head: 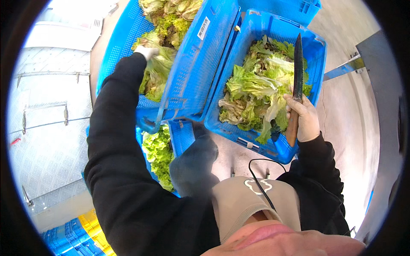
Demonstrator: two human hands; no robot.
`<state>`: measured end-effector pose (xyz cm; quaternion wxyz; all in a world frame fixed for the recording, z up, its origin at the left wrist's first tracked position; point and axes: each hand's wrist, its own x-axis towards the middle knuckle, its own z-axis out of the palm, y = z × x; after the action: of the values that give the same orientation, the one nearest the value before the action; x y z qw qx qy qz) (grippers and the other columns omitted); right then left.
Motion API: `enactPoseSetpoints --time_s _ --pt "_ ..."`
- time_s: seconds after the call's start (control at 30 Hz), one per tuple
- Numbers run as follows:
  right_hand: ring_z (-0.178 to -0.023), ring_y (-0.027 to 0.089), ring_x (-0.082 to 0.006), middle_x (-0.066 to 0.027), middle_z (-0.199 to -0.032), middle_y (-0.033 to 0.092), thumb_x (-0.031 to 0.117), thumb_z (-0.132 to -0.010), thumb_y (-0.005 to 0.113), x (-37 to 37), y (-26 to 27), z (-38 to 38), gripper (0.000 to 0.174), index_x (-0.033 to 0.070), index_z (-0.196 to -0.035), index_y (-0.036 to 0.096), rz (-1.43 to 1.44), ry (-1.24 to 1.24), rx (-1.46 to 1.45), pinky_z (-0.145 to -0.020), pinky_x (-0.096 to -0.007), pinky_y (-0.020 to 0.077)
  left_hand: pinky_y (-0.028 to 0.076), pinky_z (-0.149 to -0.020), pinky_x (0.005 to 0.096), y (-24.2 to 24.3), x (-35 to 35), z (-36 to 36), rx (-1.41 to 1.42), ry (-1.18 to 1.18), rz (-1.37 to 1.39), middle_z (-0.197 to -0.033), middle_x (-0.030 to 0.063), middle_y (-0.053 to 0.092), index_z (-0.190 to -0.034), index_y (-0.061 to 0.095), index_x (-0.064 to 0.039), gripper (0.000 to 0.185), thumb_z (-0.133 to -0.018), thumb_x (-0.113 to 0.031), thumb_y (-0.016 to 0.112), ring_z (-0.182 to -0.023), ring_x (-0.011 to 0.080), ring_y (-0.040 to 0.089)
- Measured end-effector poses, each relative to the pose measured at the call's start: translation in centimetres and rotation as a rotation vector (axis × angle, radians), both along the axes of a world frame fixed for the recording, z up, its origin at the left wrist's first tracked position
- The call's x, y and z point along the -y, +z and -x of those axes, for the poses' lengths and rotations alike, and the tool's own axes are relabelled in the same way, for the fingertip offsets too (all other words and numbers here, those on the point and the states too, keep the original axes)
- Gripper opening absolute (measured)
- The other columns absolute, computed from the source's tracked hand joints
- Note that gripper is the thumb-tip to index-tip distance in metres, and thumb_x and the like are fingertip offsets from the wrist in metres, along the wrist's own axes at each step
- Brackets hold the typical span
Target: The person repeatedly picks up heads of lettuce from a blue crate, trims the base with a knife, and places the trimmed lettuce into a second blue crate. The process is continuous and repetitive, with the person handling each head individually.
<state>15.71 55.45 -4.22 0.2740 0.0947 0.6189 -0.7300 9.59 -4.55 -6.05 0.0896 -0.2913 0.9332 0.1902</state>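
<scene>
My left hand (146, 52), in a pale glove, reaches into a tall blue plastic crate (198, 70) and rests at a head of leafy lettuce (160, 64); its fingers are blurred, so its hold is unclear. In my right hand (304, 118), also in a thin pale glove, is a long knife (298, 67) with a wooden handle and a dark, partly serrated blade pointing away from me. The knife is over the right edge of a second blue crate (221, 118), which holds loose, partly browned lettuce leaves (256, 86).
Below the left crate, a lower blue crate (182, 131) holds green lettuce (158, 153), beside my leg. Another blue crate (285, 8) stands at the top. Blue crates (69, 236) and yellow crates (94, 227) are stacked lower left. A dark panel (378, 96) with a metal bar stands at right.
</scene>
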Motion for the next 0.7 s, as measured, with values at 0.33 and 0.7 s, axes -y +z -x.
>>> enactPoseSetpoints --time_s 0.33,0.7 --pt "-0.082 0.056 -0.0093 -0.0023 -0.116 0.065 0.017 -0.105 0.054 1.7 -0.5 -0.5 0.034 0.007 -0.137 0.051 0.127 0.042 -0.411 -0.069 -0.0248 0.0491 0.053 -0.09 0.0328 24.3 -18.7 -14.7 -0.876 -0.308 -0.898 -0.113 0.0114 0.068 -0.118 0.061 0.0 0.032 -0.087 -0.009 0.065 -0.108 0.02 0.064" --pt "-0.079 0.072 -0.0241 -0.0147 -0.087 0.073 0.048 -0.09 0.068 0.5 -1.0 -2.5 0.048 0.003 -0.108 0.071 -0.404 0.394 -0.793 -0.069 -0.034 0.0544 0.052 -0.087 0.0315 -1.1 -37.5 -17.6 -0.47 -0.105 -0.913 -0.108 0.0146 0.071 -0.119 0.063 0.007 0.05 -0.076 -0.016 0.076 -0.098 0.0212 0.068"
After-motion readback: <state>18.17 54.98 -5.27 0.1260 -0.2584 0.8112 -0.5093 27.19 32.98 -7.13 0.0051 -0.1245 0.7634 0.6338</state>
